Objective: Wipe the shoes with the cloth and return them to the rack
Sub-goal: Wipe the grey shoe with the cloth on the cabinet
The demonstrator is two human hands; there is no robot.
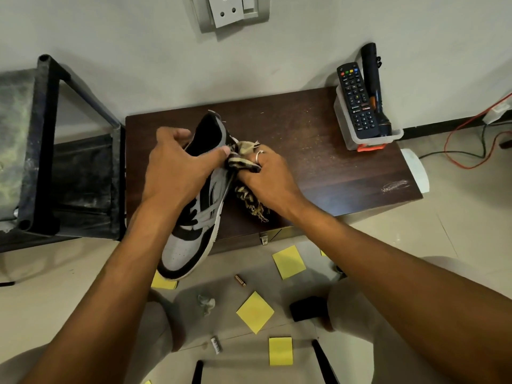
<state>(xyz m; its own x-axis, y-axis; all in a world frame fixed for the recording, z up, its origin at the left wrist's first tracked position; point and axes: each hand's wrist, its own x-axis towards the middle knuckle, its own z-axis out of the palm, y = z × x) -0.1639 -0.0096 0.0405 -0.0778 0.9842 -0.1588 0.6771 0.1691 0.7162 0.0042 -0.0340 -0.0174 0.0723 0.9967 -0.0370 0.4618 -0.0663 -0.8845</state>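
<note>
Floor, nearest: yellow sticky notes scattered on pale tile, a small battery and a crumpled scrap lying among them.

Shoe: grey-and-black sneaker with a white sole. The toe points toward the person and hangs past the front edge of the table; the heel is over the tabletop.

Left hand: clamped over the shoe's collar from above, fingers curled round the far rim, thumb on the near side by the cloth.

Right hand: fingers bunched round the cloth, holding it against the shoe's right side near the opening. There is a ring on one finger. The frayed end of the cloth trails down onto the tabletop beside the sole.

Table: low, dark wood, dusty, with a scuff mark near the right edge.

Rack: black metal frame, just left of the table, touching or nearly so.

Far right corner of table: clear container holding a remote and a black flashlight, both leaning on the wall.

Wall above: socket plate.
</note>
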